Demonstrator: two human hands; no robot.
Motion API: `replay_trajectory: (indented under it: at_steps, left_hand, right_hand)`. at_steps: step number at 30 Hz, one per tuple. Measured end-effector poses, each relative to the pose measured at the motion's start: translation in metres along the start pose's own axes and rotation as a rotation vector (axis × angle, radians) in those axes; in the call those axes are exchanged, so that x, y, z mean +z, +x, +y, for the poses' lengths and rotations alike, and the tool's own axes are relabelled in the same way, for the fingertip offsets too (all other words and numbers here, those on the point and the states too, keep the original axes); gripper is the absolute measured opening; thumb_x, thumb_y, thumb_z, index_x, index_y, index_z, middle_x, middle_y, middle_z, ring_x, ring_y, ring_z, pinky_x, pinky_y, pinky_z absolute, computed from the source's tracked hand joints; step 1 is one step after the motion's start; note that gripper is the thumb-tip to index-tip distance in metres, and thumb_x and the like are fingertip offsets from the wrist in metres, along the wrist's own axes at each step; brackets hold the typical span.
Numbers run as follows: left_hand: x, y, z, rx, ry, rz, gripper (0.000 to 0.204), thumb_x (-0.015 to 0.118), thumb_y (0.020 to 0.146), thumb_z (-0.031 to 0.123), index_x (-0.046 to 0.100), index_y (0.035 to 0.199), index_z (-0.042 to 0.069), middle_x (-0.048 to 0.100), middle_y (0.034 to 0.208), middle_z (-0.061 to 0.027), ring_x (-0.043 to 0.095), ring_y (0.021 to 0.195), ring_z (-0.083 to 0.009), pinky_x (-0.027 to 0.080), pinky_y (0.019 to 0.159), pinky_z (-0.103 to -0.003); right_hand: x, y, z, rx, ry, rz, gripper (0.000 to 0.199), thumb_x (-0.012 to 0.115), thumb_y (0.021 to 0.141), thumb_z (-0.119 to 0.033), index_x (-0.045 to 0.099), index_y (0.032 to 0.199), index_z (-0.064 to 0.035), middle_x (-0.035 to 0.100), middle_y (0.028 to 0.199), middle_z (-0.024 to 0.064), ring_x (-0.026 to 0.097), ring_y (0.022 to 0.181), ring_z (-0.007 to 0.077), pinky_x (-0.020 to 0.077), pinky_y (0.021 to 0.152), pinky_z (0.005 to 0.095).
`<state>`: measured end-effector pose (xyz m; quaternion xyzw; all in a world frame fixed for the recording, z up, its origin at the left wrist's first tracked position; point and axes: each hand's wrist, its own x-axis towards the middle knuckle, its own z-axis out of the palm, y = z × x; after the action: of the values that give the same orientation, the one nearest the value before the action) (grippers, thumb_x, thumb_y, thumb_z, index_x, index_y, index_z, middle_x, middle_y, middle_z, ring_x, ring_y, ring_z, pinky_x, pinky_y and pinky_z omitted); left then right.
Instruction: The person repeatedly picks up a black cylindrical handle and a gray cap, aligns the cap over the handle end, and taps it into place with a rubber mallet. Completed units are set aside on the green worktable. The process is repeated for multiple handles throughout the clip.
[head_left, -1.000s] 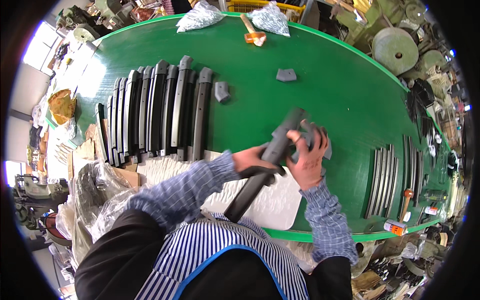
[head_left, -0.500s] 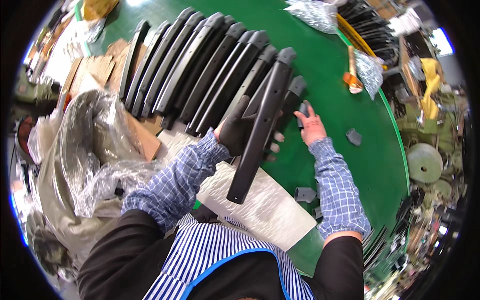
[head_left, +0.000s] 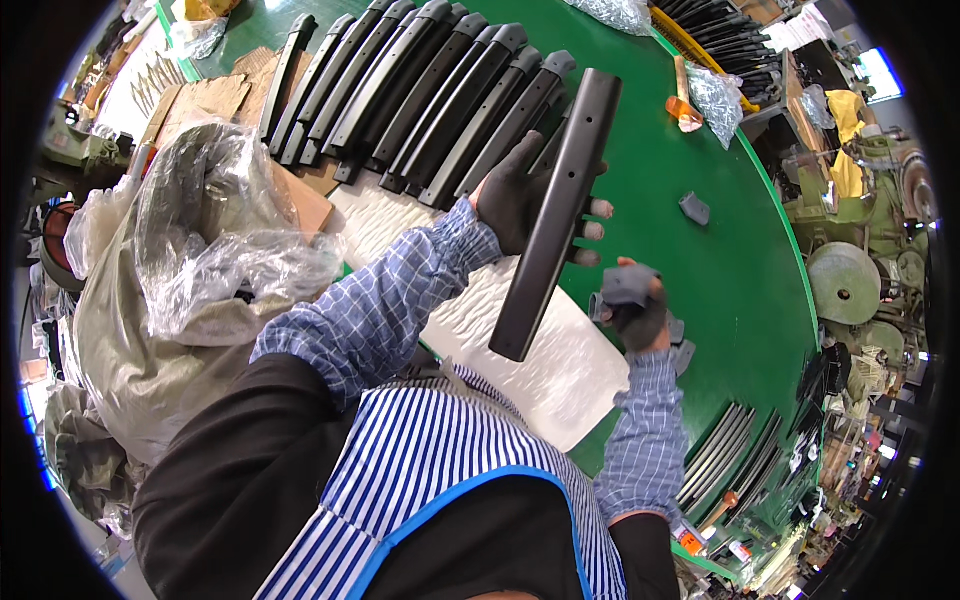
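A long, slightly curved black bar (head_left: 560, 210) with small holes along its face lies slantwise across my left hand (head_left: 515, 200). That hand wears a dark glove with bare fingertips, and its fingers wrap round the bar from behind. My right hand (head_left: 645, 320), gloved the same way, is closed on a grey plastic end cap (head_left: 627, 285), just right of the bar's lower half and apart from it. More grey caps sit partly hidden beside the right wrist. One loose grey cap (head_left: 694, 208) lies farther off on the green table (head_left: 740, 270).
A row of black bars with grey caps (head_left: 400, 100) lies at the back left. White foam sheet (head_left: 520, 370) covers the near table. Clear plastic wrap (head_left: 220, 270) piles at left. A hammer (head_left: 683, 100) lies by a bag of small parts (head_left: 718, 105); thin rods (head_left: 720, 455) lie at right.
My right hand has come back toward me, turned over, and now shows the cap it grips. The left hand has shifted right with the black bar, which is raised a little in view.
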<state>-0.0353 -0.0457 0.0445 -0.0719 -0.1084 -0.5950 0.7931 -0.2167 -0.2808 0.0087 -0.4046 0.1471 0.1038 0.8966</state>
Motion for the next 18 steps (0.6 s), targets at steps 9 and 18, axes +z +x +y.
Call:
replay_trajectory:
  at_steps: [9, 18]
  left_hand:
    - [0.028, -0.014, -0.051, -0.062, 0.171, 0.126, 0.064, 0.052, 0.095, 0.051, 0.043, 0.141, 0.006, 0.064, 0.116, -0.0210, 0.066, 0.097, -0.0352, 0.049, 0.093, -0.057]
    - [0.041, -0.051, -0.115, -0.200, 0.745, 0.384, 0.048, 0.046, 0.102, 0.045, 0.045, 0.126, 0.005, 0.065, 0.088, -0.0190, 0.067, 0.062, -0.0294, 0.058, 0.057, -0.042]
  right_hand:
    - [0.071, -0.077, 0.051, -0.385, 0.245, 0.238, 0.076, 0.058, 0.090, -0.060, 0.035, 0.147, -0.0165, 0.060, 0.113, 0.0175, 0.062, 0.100, 0.0352, 0.0528, 0.091, 0.0517]
    - [0.093, -0.044, -0.041, -1.024, 0.431, 0.346, 0.011, 0.062, 0.093, -0.010, 0.058, 0.102, -0.0067, 0.062, 0.104, 0.0142, 0.064, 0.095, 0.0300, 0.0538, 0.091, 0.0479]
